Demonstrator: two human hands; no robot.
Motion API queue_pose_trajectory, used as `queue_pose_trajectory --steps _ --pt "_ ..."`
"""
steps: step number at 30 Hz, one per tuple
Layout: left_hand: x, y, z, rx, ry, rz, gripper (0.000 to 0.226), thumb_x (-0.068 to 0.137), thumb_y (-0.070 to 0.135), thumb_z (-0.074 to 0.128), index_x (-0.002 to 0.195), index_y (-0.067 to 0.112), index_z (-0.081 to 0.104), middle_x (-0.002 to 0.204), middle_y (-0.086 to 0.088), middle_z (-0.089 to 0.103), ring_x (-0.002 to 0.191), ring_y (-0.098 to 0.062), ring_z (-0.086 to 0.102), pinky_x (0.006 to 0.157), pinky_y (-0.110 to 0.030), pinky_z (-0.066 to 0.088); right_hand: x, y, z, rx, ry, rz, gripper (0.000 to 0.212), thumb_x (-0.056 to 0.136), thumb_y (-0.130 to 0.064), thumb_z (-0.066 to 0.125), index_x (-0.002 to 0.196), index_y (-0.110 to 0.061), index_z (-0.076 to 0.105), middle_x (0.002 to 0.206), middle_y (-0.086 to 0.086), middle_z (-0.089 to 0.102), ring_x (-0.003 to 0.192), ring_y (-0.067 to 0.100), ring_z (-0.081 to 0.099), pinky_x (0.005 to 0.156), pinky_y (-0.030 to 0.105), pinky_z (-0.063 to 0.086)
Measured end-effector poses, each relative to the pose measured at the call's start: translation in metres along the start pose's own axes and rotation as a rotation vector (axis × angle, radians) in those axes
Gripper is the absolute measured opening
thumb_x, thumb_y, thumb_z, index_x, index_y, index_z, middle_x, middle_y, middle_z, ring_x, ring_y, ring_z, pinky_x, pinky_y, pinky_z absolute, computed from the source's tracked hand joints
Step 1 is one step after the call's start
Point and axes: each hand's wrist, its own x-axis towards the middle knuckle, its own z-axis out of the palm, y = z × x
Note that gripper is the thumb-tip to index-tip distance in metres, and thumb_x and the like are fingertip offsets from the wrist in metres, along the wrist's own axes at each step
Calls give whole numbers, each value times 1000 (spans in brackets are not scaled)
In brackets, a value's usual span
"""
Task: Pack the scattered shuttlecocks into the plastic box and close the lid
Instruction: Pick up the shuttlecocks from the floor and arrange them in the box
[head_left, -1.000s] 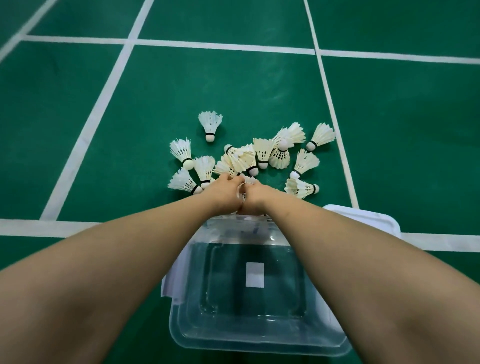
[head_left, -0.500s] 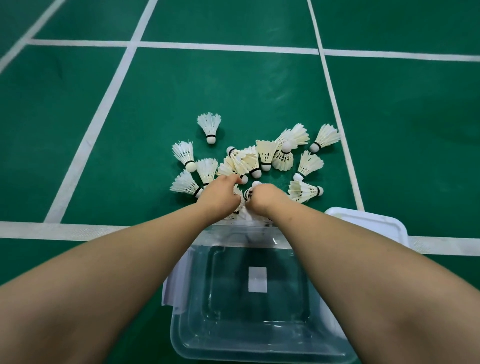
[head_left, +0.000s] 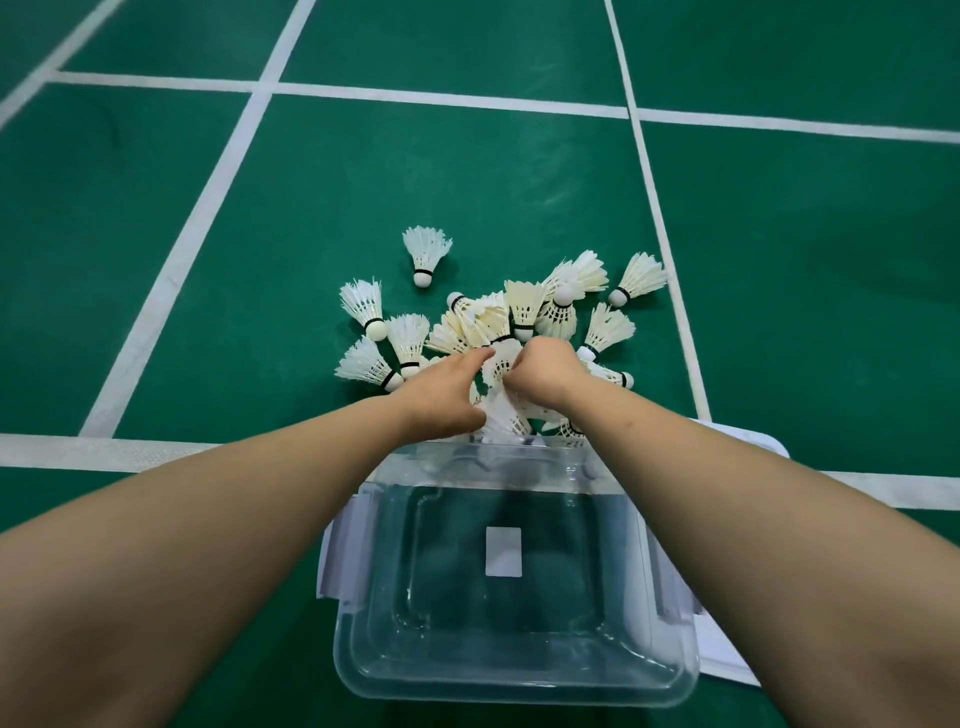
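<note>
The green court floor (head_left: 363, 171) fills the frame, crossed by white lines (head_left: 179, 265). One line runs across just beyond the box. Two bare forearms reach in from the lower corners and cover parts of the box's side rims.

The clear plastic box (head_left: 363, 670) stands open at lower centre, with a white lid (head_left: 756, 448) lying partly under its right side.

The shuttlecocks (head_left: 524, 312) lie heaped on the floor at centre frame, just beyond the box's far wall. A few touch that wall, and one shuttlecock (head_left: 426, 252) sits apart at the upper left.

The left hand (head_left: 441, 397) has its fingers and thumb clamped round white feathers. The right hand (head_left: 550, 371) is a fist pinching the same cluster. Both hands hide the nearest shuttlecocks.

A small white label (head_left: 503, 552) sits on the box's bottom.
</note>
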Motion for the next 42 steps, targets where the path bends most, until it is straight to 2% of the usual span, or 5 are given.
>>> queue_pose_trajectory --steps 6,20,26,35,42 --pt "-9 10 -11 -171 -23 44 83 81 22 63 145 28 10 148 -8 30 124 -20 42 95 -26 34 -17 7 -16 109 55 -68 28 87 -16 50 81 6 66 109 21 66 86 29 61 55 28 38" --pt "-50 15 -47 -121 77 157 124 58 40 84 145 32 -5 153 -1 20 137 -17 26 109 -29 24 -91 1 -84 365 193 -166 15 82 -14 56 80 -12 71 62 -2 59 52 9 43 49 21 35" --pt "-79 42 -57 -199 134 316 96 61 29 83 134 40 23 125 18 51 108 -3 49 89 -22 39 -127 -9 -88 489 96 -202 14 81 -12 59 73 -15 71 59 -6 58 54 7 45 49 17 36" --pt "-120 51 -39 -83 19 267 107 70 22 77 142 42 1 141 7 43 120 -13 47 89 -15 35 -178 3 -66 640 -120 -213 15 82 -6 59 74 -9 72 51 -7 57 44 4 42 47 16 35" --pt "-125 50 -26 101 20 264 57 77 22 69 126 21 41 99 -6 64 89 -26 57 80 -36 45 -192 19 -37 810 -250 -191 21 84 -5 60 68 -14 70 67 1 63 64 13 48 57 21 37"
